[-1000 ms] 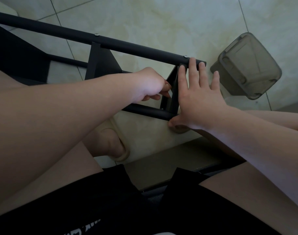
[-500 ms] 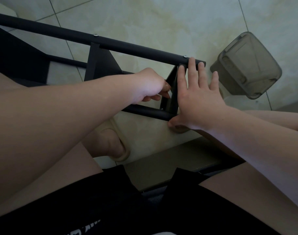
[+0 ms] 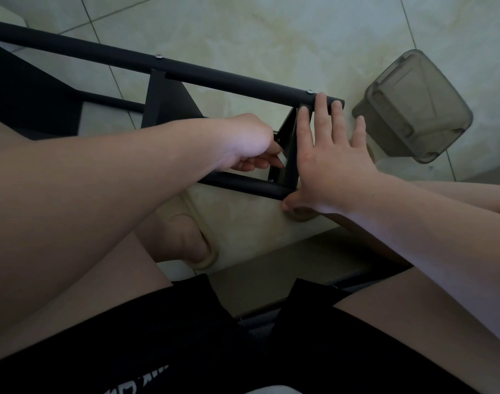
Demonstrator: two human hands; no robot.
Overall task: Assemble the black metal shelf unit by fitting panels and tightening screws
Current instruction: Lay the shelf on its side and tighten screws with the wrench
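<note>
"Well, the shelf frame lies on the floor; right hand flat, fingers spread, bracing the end panel."

"And the left hand?"

"Curled beside it. Pinching a screw? Can't tell. If the palm slips, the panel may shift out of line."

- Shelf frame is showing black.
- Floor is showing pale cream-green marbling.
- Container is looking smoky grey.
- Slipper is looking beige.
- Shorts are showing black, white print.
</note>
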